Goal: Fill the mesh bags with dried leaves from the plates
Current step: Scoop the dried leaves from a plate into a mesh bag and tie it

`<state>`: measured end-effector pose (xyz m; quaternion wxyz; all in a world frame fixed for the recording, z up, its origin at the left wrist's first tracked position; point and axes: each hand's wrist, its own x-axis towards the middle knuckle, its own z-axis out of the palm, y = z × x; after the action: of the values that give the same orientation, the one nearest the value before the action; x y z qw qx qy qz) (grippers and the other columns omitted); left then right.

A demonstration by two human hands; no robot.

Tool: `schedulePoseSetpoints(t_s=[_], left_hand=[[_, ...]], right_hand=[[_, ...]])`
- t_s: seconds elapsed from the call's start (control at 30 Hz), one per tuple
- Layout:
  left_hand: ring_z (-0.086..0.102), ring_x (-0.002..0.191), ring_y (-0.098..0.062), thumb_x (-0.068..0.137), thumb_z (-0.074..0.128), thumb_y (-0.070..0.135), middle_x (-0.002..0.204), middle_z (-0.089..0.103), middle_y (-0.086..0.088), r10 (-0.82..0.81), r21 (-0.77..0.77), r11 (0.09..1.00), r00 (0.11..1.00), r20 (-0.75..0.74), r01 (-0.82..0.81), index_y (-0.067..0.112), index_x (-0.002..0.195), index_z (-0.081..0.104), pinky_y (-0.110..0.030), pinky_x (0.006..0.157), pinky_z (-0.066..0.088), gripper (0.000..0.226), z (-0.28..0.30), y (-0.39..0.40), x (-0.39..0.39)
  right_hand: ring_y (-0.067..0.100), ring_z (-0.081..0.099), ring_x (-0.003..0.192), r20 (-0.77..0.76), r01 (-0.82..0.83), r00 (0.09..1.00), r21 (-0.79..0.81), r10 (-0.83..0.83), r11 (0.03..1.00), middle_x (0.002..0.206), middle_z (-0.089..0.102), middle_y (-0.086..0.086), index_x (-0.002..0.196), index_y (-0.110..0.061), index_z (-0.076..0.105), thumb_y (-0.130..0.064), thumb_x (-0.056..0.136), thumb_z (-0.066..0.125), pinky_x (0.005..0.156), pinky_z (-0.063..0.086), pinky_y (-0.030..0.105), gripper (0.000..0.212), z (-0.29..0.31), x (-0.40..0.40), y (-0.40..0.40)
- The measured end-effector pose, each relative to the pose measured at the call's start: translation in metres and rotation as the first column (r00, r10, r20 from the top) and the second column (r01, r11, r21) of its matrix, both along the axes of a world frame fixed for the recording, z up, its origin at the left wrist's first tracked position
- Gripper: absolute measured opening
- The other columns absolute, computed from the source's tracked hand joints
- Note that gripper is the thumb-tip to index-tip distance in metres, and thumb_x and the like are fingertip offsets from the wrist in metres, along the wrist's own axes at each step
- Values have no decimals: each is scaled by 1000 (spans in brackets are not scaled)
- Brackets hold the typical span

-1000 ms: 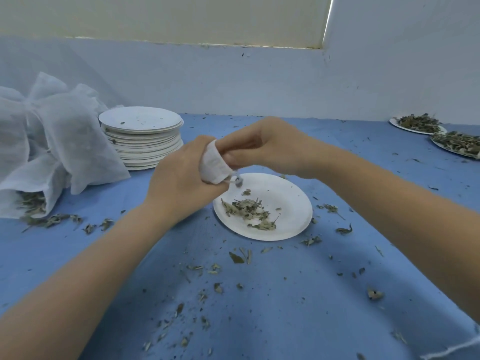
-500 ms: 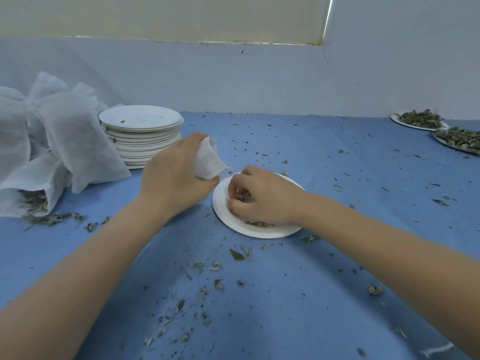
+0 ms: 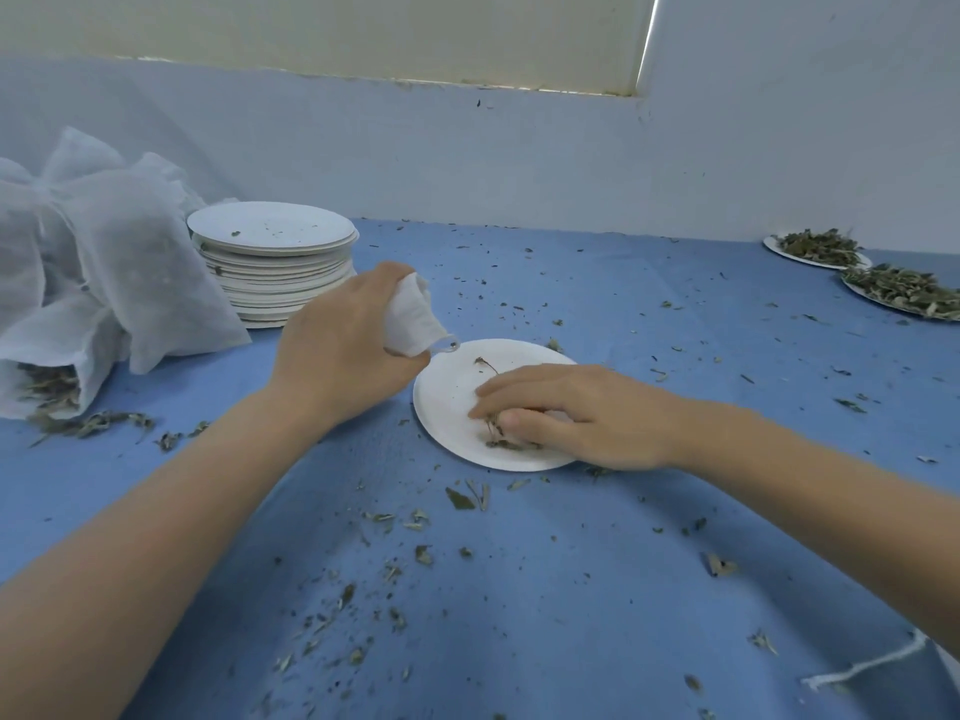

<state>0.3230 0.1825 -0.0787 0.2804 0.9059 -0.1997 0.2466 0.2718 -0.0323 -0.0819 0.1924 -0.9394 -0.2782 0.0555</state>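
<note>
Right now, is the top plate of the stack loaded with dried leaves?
No, the top plate of the stack carries only a few specks, while heaps sit on the two far-right plates.

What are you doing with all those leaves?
A person is filling a small mesh bag with dried leaves. The left hand grips the bag above the edge of a paper plate. The right hand rests on the plate, its fingers gathering the last leaves there. Two more plates of leaves wait at the far right, and empty plates sit stacked at the left beside bigger bags.
</note>
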Motion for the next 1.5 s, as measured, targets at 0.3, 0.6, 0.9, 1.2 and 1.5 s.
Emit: schedulePoseSetpoints(t_s=[0.3,0.6,0.9,1.2,1.5], left_hand=[[54,91,-27,64,59,43,105,60,1,-14,36,999,1000,-17,14,22,116,52,-37,74,43,57,-4,1,2],[56,91,-28,70,71,32,104,62,2,-37,58,998,999,37,35,23,115,52,-37,73,46,50,-8,0,2],[58,85,-13,67,71,42,91,62,11,-122,-158,981,992,-32,116,26,109,53,-31,70,47,48,-6,-13,-7],[54,78,13,61,72,44,81,60,27,-165,-442,889,985,-54,124,45,89,49,-1,57,38,36,-3,-13,-8],[55,81,15,51,73,57,86,59,34,-184,-516,847,982,-52,131,49,93,51,1,58,37,48,-1,-12,-9]], right_hand=[[-7,40,87,44,128,991,-99,-124,987,128,36,-17,133,-40,49,-47,91,52,82,30,14,43,-11,8,5],[-10,46,79,190,125,969,185,-160,975,94,66,-11,100,-16,74,-17,89,63,73,31,0,15,-6,-1,15],[-4,54,55,256,103,954,209,-156,972,71,66,-11,95,-19,76,-12,85,66,58,39,4,16,69,28,50],[14,45,75,-24,16,1000,78,-14,997,95,62,21,101,-10,70,-4,87,54,74,41,29,22,91,25,65],[15,54,71,204,148,970,-64,-133,987,78,63,-2,85,-23,72,-11,85,56,65,44,23,21,91,30,77]])
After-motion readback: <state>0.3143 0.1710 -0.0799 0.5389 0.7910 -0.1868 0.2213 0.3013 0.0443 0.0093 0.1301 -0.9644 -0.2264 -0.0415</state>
